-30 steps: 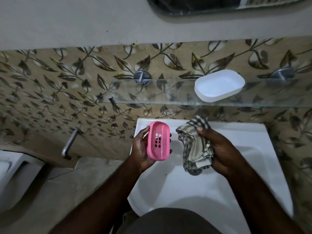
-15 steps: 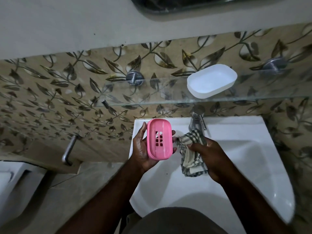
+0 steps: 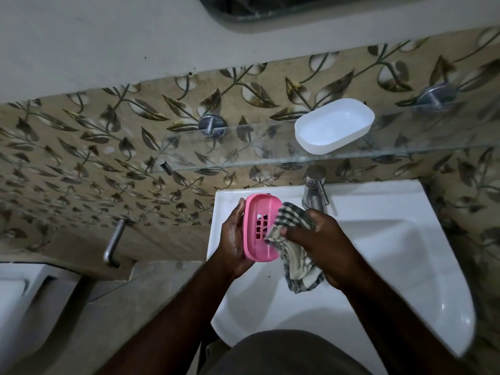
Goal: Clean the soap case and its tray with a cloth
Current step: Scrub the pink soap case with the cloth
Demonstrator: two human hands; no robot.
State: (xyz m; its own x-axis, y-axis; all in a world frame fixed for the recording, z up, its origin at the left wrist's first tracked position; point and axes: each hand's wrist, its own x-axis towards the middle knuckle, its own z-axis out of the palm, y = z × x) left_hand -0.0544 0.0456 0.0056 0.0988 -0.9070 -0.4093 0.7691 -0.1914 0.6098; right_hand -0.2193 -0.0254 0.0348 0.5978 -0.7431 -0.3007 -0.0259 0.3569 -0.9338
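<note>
While the left hand (image 3: 234, 239) supports the pink tray (image 3: 261, 226) at the centre of the frame, the right hand (image 3: 324, 239) applies the checked cloth (image 3: 296, 255) to it.

Left hand: the thumb lies along the tray's left edge and the palm sits under its lower end. The fingers are clamped round the tray from behind (mostly hidden by the plastic).

Right hand: the fingers (image 3: 293, 234) are curled together and clamped on the bunched cloth. They press it against the right side of the tray, just beside the drain slots. A loose end of the cloth hangs below the hand.

Tray position: held on end, long axis running up and down the frame, slotted face toward the camera, above the upper-left corner of the white sink (image 3: 392, 239).

Soap case (image 3: 334, 125): white, oval, open side up. It rests on the glass shelf (image 3: 243, 161) in the upper right of the frame, well apart from both hands.

Shelf mounting: round metal brackets (image 3: 212, 124) on the wall, one on each side of the case.

Tap (image 3: 313, 188): metal, at the back edge of the sink, below the shelf and just above the right hand in the frame.

Surroundings: leaf-patterned tiles (image 3: 81, 158) cover the wall across mid frame. A metal handle (image 3: 112, 244) projects from the wall at left. A white fixture (image 3: 16, 293) occupies the lower-left edge. A mirror (image 3: 270, 6) shows its lower edge at top.
</note>
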